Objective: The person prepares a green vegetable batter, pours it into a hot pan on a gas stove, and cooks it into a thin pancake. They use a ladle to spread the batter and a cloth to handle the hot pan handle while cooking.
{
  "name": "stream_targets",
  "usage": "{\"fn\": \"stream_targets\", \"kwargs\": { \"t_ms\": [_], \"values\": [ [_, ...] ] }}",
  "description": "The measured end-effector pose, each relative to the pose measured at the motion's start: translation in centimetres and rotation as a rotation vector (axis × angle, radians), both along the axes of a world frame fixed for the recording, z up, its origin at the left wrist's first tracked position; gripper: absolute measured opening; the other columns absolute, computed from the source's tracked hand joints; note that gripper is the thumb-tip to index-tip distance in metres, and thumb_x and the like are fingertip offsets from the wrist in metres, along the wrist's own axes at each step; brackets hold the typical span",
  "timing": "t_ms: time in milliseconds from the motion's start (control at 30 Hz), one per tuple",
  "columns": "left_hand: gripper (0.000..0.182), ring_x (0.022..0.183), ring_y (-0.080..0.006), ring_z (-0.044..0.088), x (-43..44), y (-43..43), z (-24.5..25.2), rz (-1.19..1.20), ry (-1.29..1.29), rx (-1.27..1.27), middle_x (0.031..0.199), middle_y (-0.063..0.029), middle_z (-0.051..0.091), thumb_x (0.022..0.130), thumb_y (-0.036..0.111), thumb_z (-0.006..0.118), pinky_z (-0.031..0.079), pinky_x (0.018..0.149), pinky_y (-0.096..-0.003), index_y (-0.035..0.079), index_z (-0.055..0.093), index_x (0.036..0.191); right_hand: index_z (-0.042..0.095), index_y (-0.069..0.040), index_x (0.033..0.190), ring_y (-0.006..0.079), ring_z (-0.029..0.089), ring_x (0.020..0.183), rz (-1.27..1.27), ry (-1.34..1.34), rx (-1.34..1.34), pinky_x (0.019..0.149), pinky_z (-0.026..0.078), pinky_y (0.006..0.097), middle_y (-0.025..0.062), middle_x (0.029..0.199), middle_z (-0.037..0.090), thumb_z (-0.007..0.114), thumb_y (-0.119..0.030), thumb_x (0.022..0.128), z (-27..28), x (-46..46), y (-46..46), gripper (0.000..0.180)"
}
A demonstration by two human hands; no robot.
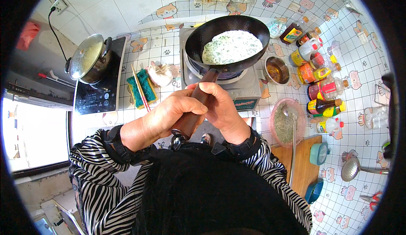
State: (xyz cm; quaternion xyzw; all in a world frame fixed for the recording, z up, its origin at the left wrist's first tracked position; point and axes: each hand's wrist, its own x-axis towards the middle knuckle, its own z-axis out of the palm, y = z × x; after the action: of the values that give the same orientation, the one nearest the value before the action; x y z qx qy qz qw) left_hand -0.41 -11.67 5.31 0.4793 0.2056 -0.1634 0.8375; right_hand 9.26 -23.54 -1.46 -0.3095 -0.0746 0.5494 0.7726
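Both my hands grip the brown handle [189, 121] of a black wok [228, 22]. My left hand [171, 109] wraps it nearer the butt end, where a metal hanging ring shows. Closer to the pan, my right hand [225, 111] closes around it with the thumb on top. A pale batter pancake flecked with green [233, 47] lies in the wok, toward its right side. The wok is tilted above a gas stove [250, 89]; whether its base touches the burner is hidden.
Left, a lidded pot [87, 59] stands on an induction cooker [95, 100]. Chopsticks [141, 89] lie across a sponge [142, 87] beside a cloth [160, 73]. Right are a metal bowl [277, 70], a pink batter bowl [283, 130] holding a ladle [295, 140], several bottles [323, 89] and a wooden board [306, 159].
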Motion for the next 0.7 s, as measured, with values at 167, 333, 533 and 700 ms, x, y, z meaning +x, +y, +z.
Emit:
{"fn": "stream_targets", "kwargs": {
  "t_ms": [167,333,533,700],
  "values": [
    [0.027,0.054,-0.0137,0.052,0.0,-0.4,0.3,0.014,0.001,0.047,0.069,-0.0074,0.053,0.076,0.013,0.057,0.042,0.045,-0.0245,-0.002,0.048,0.096,0.055,0.002,0.103,0.0179,0.056,0.091,0.016,0.003,0.000,0.083,0.045,0.0296,0.0106,0.098,0.058,0.052,-0.023,0.086,0.0,0.1,0.0,0.030],
    [0.018,0.049,-0.0129,0.051,0.1,-0.7,0.3,0.029,-0.032,0.119,0.064,-0.0065,0.051,0.078,0.016,0.052,0.043,0.041,-0.0239,0.001,0.048,0.088,0.056,-0.003,0.098,0.0156,0.061,0.084,0.009,-0.009,-0.015,0.079,0.047,0.0298,0.0061,0.090,0.062,0.054,-0.026,0.085,-0.1,0.1,0.1,0.027],
    [0.018,0.047,-0.0125,0.050,0.3,-0.5,-0.2,-0.016,-0.007,0.152,0.063,-0.0060,0.050,0.077,0.015,0.053,0.042,0.040,-0.0240,0.000,0.048,0.085,0.057,-0.002,0.099,0.0160,0.061,0.085,-0.001,-0.003,-0.036,0.080,0.047,0.0299,0.0072,0.091,0.062,0.054,-0.024,0.084,-0.5,0.2,0.2,0.027],
    [0.020,0.047,-0.0129,0.050,0.3,-0.5,-0.6,0.009,-0.020,0.139,0.065,-0.0066,0.051,0.076,0.013,0.054,0.041,0.039,-0.0246,-0.001,0.048,0.088,0.057,-0.001,0.100,0.0166,0.061,0.085,-0.004,0.002,-0.049,0.080,0.047,0.0301,0.0078,0.092,0.063,0.054,-0.022,0.083,-0.7,0.3,0.3,0.027]
  ]
}}
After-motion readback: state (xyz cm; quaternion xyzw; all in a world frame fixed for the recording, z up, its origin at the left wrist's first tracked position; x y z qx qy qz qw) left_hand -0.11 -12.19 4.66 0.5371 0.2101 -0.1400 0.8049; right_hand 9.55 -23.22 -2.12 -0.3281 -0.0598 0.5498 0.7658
